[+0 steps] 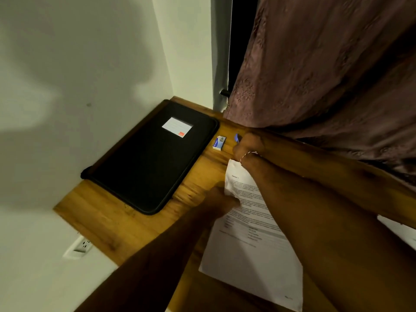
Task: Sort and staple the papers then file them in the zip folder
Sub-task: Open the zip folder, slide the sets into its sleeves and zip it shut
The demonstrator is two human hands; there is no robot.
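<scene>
A black zip folder [153, 156] with a white label lies closed on the wooden desk [105, 224], against the wall. Printed papers [249, 244] lie to its right. My left hand [221, 198] pinches the papers' upper left edge. My right hand [248, 145] is curled round a blue stapler [237, 138] at the papers' top corner; most of the stapler is hidden by the hand. A small box of staples [219, 143] sits between the folder and the stapler.
A brown curtain [326, 70] hangs over the desk's far right edge. A white wall runs along the left, with a socket [78, 247] below the desk. Another white sheet [403, 231] shows at the right edge.
</scene>
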